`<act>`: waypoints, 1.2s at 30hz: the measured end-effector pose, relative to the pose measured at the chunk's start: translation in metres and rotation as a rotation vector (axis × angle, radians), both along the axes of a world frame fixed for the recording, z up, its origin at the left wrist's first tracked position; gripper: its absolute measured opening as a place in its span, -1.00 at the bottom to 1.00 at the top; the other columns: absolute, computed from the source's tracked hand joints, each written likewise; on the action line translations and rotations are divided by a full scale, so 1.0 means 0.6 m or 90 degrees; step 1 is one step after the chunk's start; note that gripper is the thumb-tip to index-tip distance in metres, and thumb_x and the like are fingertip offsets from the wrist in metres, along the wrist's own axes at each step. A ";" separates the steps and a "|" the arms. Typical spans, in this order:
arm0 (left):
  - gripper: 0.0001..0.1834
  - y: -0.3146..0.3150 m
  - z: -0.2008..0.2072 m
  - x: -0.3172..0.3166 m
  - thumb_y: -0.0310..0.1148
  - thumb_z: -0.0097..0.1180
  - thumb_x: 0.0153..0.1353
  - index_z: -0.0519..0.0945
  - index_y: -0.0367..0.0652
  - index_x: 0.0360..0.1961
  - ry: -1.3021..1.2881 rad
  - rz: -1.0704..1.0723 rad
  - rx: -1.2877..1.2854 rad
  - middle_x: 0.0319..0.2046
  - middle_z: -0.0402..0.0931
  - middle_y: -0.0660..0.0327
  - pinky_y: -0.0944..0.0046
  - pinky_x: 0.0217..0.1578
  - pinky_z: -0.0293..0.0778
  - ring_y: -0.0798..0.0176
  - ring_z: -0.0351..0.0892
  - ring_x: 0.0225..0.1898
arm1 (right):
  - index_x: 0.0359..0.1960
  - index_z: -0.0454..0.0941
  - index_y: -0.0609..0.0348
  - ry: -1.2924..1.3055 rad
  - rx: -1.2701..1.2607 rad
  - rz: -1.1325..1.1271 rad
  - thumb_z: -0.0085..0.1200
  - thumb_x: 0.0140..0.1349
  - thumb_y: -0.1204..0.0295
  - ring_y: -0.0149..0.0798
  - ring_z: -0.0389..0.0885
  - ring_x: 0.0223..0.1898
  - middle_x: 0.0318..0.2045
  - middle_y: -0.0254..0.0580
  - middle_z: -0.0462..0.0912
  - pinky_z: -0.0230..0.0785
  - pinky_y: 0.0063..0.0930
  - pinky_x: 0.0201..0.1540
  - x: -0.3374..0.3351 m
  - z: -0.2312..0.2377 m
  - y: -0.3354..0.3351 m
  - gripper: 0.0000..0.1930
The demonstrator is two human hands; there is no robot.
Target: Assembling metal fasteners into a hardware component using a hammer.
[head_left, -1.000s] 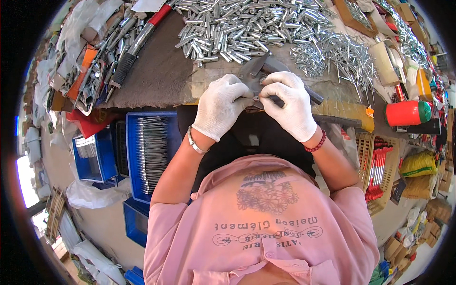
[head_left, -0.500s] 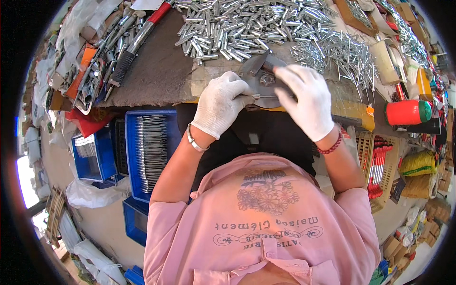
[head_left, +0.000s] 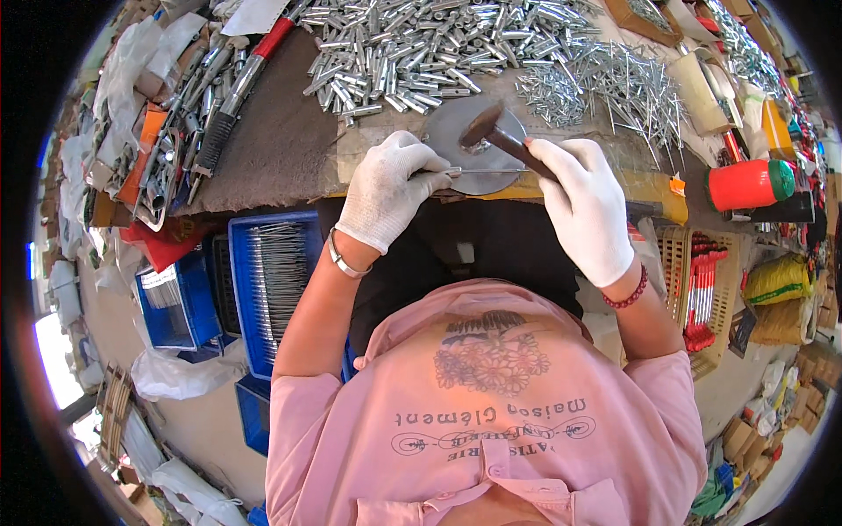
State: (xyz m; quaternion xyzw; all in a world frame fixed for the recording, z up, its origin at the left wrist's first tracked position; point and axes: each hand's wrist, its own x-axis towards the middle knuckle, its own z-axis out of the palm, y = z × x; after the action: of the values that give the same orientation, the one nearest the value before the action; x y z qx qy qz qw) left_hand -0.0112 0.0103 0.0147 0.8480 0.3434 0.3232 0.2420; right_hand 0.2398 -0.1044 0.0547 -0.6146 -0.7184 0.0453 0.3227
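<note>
Hammer [head_left: 502, 138] is showing dark and worn beside a bright, slim rod [head_left: 456, 172].
Your gloved left hand [head_left: 392, 193] is pinching the rod's thicker, silvery end, its thin length running rightward over the near part of a round grey plate [head_left: 445, 131]; your gloved right hand [head_left: 589, 206] is gripping the hammer's brown handle, the head showing over the plate.
</note>
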 end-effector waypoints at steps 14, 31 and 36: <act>-0.80 0.010 -0.013 0.000 -0.52 0.52 0.06 0.82 -0.15 -0.24 -0.049 -0.019 -0.077 -0.30 0.65 0.08 0.06 -0.17 0.59 -0.06 0.70 -0.22 | 0.41 0.59 -0.02 0.080 -0.147 0.131 0.18 0.37 0.63 -0.06 0.69 -0.35 -0.22 -0.04 0.68 0.55 -0.31 -0.24 -0.001 -0.015 -0.021 -0.44; -0.82 0.012 -0.007 -0.008 -0.50 0.55 0.03 0.82 -0.14 -0.31 -0.068 -0.048 -0.148 -0.31 0.63 0.12 0.09 -0.17 0.58 0.00 0.69 -0.21 | -0.18 0.67 -0.01 -0.151 -0.010 0.023 0.48 0.15 0.30 -0.02 0.68 -0.19 -0.26 -0.13 0.56 0.58 -0.19 -0.13 -0.007 -0.014 0.038 -0.73; -0.80 -0.006 -0.013 -0.007 -0.51 0.53 0.05 0.84 -0.13 -0.25 -0.081 -0.016 -0.082 -0.29 0.65 0.11 0.10 -0.15 0.59 0.00 0.69 -0.20 | -0.17 0.64 0.07 0.045 -0.266 0.052 0.30 0.33 0.35 0.03 0.74 -0.36 -0.34 -0.06 0.71 0.58 -0.16 -0.26 -0.040 -0.042 0.003 -0.86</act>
State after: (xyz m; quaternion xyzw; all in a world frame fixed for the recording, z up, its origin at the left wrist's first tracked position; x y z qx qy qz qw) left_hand -0.0153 0.0065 0.0067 0.8126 0.3367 0.3508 0.3215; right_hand 0.2155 -0.1026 0.0298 -0.6368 -0.7057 0.2278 0.2111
